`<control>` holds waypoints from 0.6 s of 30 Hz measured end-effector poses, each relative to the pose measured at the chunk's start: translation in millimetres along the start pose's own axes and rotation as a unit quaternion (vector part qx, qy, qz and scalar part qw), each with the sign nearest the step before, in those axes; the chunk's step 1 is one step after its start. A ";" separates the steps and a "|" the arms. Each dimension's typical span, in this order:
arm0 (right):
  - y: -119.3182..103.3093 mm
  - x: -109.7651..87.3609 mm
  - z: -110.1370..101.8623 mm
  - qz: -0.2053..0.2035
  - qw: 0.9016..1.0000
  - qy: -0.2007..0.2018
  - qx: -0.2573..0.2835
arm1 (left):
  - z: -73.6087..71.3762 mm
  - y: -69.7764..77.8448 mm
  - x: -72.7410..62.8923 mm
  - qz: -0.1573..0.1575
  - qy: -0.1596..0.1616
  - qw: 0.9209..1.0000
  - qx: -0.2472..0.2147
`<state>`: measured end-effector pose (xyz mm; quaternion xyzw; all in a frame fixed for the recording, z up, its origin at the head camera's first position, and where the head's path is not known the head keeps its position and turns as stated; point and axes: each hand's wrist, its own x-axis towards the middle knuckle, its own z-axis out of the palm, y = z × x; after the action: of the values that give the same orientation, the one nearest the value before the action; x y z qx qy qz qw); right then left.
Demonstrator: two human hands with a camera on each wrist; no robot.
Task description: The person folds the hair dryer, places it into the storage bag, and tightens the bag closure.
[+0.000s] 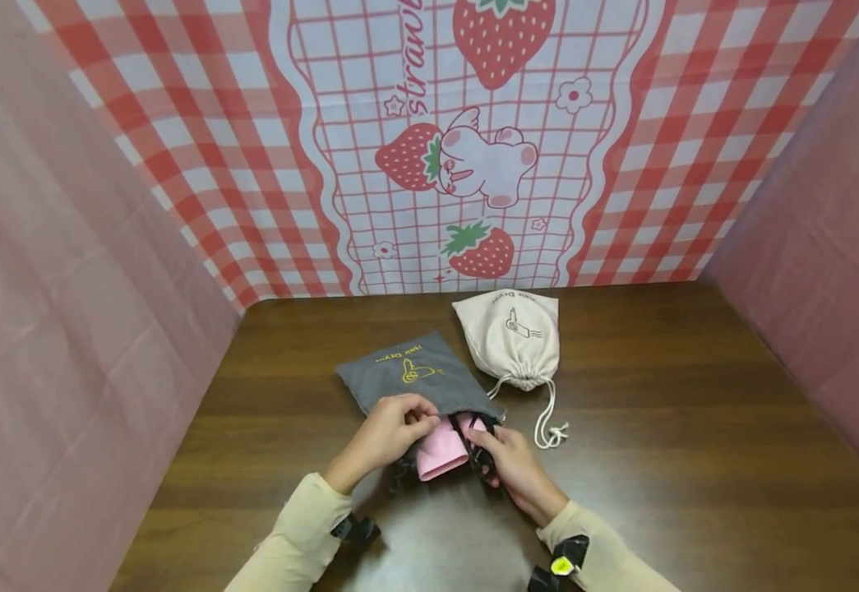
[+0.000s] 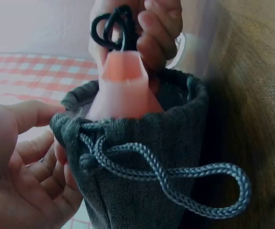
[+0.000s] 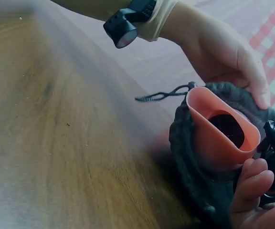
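A grey drawstring bag (image 1: 399, 386) printed "Hair Dryer" lies on the table with its mouth toward me. Out of that mouth pokes the flattened nozzle of a pink hair dryer (image 1: 441, 454); the bag hides much of its body. My left hand (image 1: 390, 432) pinches the bag's rim, thumb and fingers on the cloth in the left wrist view. At the right side of the mouth, my right hand (image 1: 516, 467) grips the bundled black cord (image 2: 114, 29) beside the nozzle. A grey drawstring (image 2: 175, 174) loops from the rim.
Behind and to the right lies a cream drawstring bag (image 1: 512, 341), also with a hair dryer print, its white cords (image 1: 547, 415) trailing on the brown wooden table (image 1: 666, 444). A strawberry-print checked cloth (image 1: 444, 164) hangs at the back, with pink cloth on both sides.
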<state>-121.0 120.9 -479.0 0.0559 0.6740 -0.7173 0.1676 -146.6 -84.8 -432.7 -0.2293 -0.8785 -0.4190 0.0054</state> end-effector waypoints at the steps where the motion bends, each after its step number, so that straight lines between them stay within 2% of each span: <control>1: -0.2 1.6 1.2 -0.003 1.000 0.002 0.001 | -0.8 0.6 0.2 0.003 -0.008 1.000 -0.005; 4: -0.1 7.5 4.5 -0.012 1.000 0.009 -0.003 | -3.3 2.1 0.3 0.009 -0.033 0.999 -0.021; 6: 0.6 11.9 7.2 -0.018 1.000 0.010 -0.002 | -5.0 3.3 -0.3 0.004 -0.052 0.997 -0.051; 11: 5.3 21.4 15.1 -0.035 0.999 0.015 0.007 | -4.0 5.5 -1.9 -0.011 -0.107 0.987 -0.119; 14: 9.4 23.5 18.7 -0.037 0.999 0.024 0.007 | -1.2 6.2 -3.2 -0.011 -0.124 0.985 -0.119; 18: 11.9 23.6 19.9 -0.030 0.999 0.022 0.000 | 0.4 6.6 -6.2 -0.020 -0.124 0.985 -0.116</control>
<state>-136.5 96.9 -495.8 0.0510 0.6788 -0.7207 0.1310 -138.3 -83.4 -429.4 -0.2609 -0.8222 -0.4866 -0.1382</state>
